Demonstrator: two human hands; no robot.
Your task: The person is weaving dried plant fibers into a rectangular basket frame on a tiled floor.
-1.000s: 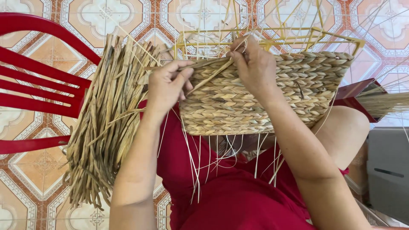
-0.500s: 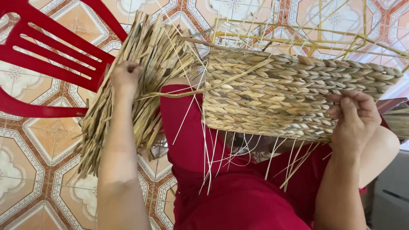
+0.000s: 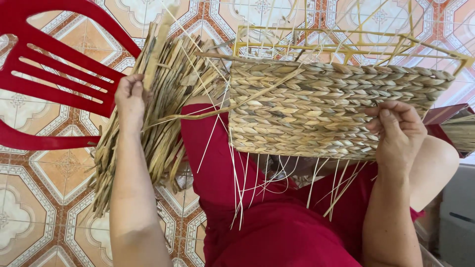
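Note:
A half-woven basket [image 3: 316,109] of braided straw on a yellow wire frame [image 3: 346,42] rests on my lap, over red clothing. My right hand [image 3: 396,131] grips its lower right corner. My left hand [image 3: 129,96] is out to the left, fingers closed around one dried strand [image 3: 151,64] in a thick bundle of dried reeds [image 3: 153,128] that leans off my left knee. One long loose strand runs from the bundle across to the basket's woven wall. Thin pale strings hang from the basket's underside.
A red plastic chair [image 3: 54,84] stands on the patterned tile floor [image 3: 29,217] at the left, just behind the reed bundle. A grey box [image 3: 457,212] and more dried straw [image 3: 460,131] sit at the right edge.
My left hand left the basket's edge, moved to the reed bundle and closed on a strand. My right hand slid from the top rim down to the lower right corner.

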